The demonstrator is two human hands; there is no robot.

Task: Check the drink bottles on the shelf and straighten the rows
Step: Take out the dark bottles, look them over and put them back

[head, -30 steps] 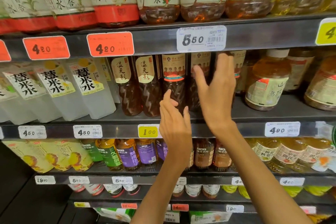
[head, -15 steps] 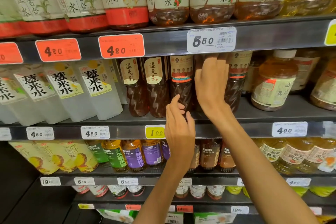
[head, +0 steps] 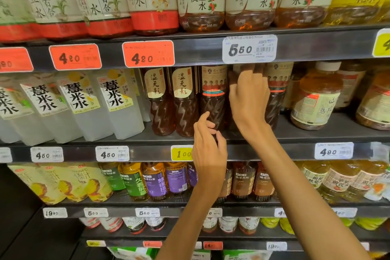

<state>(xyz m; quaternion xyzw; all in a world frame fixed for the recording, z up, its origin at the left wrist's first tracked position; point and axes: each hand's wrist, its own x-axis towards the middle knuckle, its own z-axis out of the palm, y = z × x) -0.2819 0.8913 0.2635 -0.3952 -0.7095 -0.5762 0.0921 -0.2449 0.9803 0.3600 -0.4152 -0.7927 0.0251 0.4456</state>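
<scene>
Taking the yellow price tag [head: 182,153] on the middle shelf rail [head: 263,150] as my mark: up and to its left I count four pale bottles [head: 118,103] with black lettering, then two dark tea bottles [head: 162,101] with cream labels directly above it. Just right of the tag my left hand [head: 209,150] hovers before the rail, fingers loosely curled, gripping nothing. Above right, two dark bottles with red-banded labels [head: 214,95] flank my right hand [head: 249,99], which reaches between them, fingers hooked over a hidden bottle; whether it truly grips, I cannot tell.
</scene>
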